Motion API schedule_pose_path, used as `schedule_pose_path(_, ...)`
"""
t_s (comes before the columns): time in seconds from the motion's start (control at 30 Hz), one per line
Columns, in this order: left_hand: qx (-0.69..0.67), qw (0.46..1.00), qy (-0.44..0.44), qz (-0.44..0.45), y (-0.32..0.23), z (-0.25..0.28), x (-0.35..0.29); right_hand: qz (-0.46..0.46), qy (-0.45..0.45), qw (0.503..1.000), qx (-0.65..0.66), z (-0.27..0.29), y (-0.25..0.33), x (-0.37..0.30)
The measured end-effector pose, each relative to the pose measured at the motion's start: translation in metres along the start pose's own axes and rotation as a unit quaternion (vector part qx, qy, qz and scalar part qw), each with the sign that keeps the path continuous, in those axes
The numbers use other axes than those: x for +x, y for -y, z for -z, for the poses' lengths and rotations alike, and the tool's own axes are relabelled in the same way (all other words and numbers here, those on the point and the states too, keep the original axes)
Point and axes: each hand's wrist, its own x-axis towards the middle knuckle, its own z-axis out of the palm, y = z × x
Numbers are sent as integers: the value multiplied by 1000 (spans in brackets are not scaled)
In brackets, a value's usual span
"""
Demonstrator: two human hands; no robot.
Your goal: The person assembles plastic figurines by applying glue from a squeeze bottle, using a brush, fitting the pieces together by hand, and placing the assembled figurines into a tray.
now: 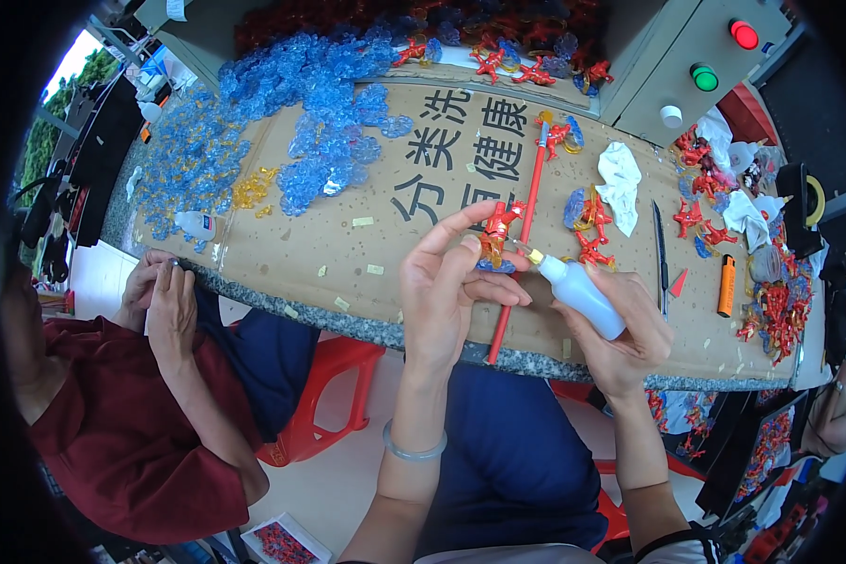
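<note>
Between the thumb and fingers of my left hand point(437, 299) is a small red toy figure point(504, 222) with clear yellow and blue plastic at its lower end. My right hand point(633, 331) is wrapped round a white squeeze bottle point(585, 299). The bottle is tilted, and its thin tip on a brass-coloured cap points at the figure's lower part; whether they touch I cannot tell. A long red-handled brush point(537, 179) lies on the cardboard, passing behind my left fingers. More red figures on blue and yellow plastic point(592, 214) lie just beyond the bottle.
Blue clear plastic pieces point(301, 80) are heaped at the far left, beside a few yellow ones point(254, 188). Crumpled tissue point(618, 188), a knife point(662, 254) and an orange lighter point(727, 285) lie on the right. A co-worker in a maroon shirt point(150, 423) sits at my left.
</note>
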Motion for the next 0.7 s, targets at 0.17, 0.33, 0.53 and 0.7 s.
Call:
schedule_pose_path(0.17,-2,1000,6,-4,-2,-1,-1,2,0,1000,1,2,2,2)
schedule_pose_path(0.33,85,992,-12,-97,15,-1,-2,-127,-65,987,72,16,-4,-16)
schedule_pose_path(0.53,82,990,51,-107,20,-6,-8,-253,-209,940,92,62,-18,-24)
schedule_pose_path(0.7,142,980,78,-120,22,-9,-12,-303,-223,927,-6,103,-54,-51)
